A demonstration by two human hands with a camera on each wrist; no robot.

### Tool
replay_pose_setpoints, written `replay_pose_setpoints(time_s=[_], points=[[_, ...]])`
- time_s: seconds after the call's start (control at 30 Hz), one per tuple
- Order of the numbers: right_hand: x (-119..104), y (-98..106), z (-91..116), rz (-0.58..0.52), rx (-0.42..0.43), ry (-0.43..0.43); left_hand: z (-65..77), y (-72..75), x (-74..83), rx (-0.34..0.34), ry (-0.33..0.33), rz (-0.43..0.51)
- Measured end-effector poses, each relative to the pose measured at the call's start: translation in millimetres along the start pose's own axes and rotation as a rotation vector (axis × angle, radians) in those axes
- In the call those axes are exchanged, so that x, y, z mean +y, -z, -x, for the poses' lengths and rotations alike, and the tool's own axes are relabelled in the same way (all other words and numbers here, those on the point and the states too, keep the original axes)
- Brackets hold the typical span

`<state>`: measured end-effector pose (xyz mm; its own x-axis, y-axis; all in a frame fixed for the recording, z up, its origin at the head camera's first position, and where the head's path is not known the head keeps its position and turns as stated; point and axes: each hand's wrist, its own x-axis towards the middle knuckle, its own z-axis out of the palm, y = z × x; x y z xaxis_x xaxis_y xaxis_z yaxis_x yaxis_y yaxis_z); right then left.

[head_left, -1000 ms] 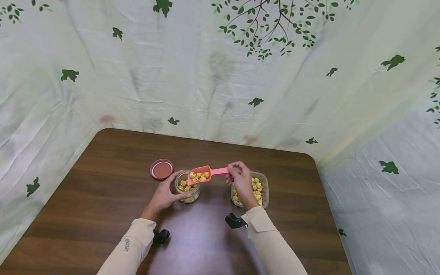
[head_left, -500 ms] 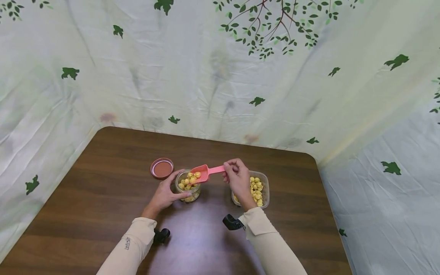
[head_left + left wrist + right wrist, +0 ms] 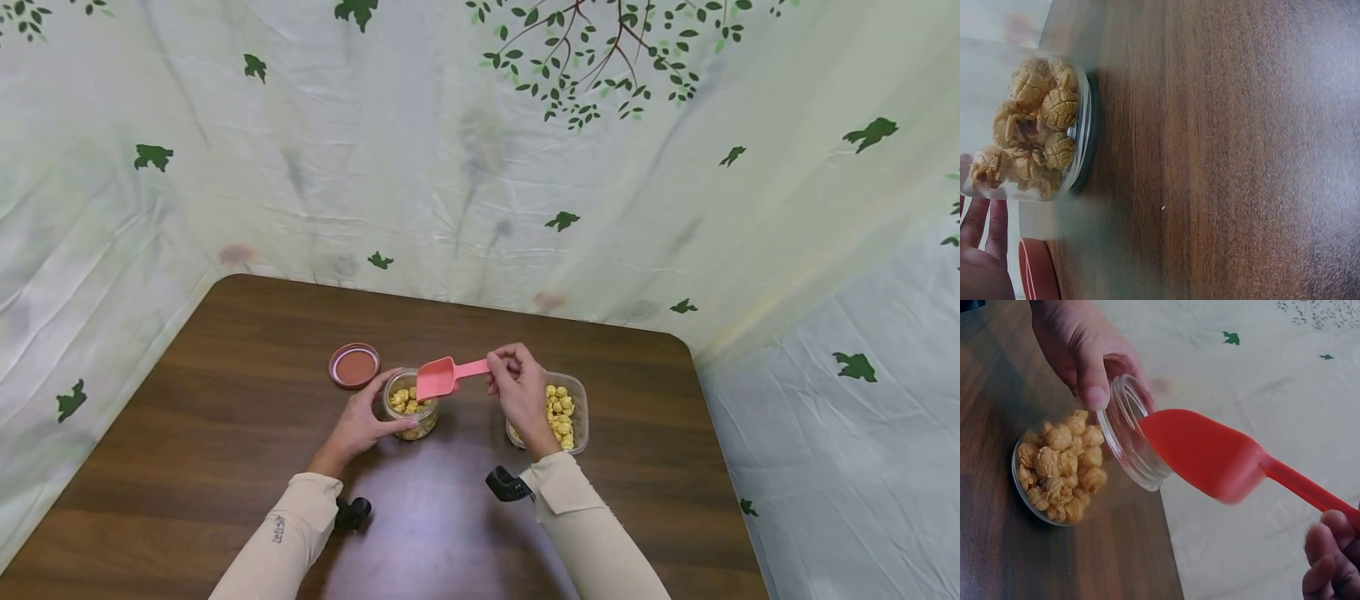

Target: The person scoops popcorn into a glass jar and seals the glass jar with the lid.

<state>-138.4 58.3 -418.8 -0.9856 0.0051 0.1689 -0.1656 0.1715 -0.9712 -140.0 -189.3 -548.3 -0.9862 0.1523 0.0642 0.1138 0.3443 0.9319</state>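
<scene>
A clear glass jar [image 3: 420,427], partly filled with caramel popcorn [image 3: 1060,465], stands on the table. My left hand [image 3: 362,427] grips it near the neck, thumb on the near side and fingers behind. In my right hand [image 3: 519,392] the handle of a red-pink scoop [image 3: 437,379] is pinched. The scoop's bowl holds no popcorn, and its tip reaches over the jar's open mouth; the right wrist view shows the bowl tilted at the rim. Beneath my right hand is a clear plastic container [image 3: 582,417] with more popcorn, partly hidden by the hand and wrist.
A round red-brown lid [image 3: 354,367] lies on the table just behind and left of the jar. The brown wooden table [image 3: 262,400] ends at a pale curtain [image 3: 420,150] printed with leaves. Each wrist wears a small black camera [image 3: 507,483].
The scoop has tipped over the jar and its popcorn has dropped in, leaving the bowl bare. My right hand has shifted slightly left. My left hand stays on the jar.
</scene>
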Motion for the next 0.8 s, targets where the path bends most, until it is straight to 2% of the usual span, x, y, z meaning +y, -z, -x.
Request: replay_pose_setpoints(time_s=[0.2,0.5,0.8], points=[[5,4,1,-0.012,-0.017,-0.008,1.9,-0.7,1.0,0.003,-0.003,0.013],[14,14,5,-0.022,0.001,0.015,5.5,-2.2,5.1,0.009,-0.003,-0.038],[20,27,4,-0.052,0.045,0.015,3.8,-6.3,25.7,0.072,-0.114,-0.025]])
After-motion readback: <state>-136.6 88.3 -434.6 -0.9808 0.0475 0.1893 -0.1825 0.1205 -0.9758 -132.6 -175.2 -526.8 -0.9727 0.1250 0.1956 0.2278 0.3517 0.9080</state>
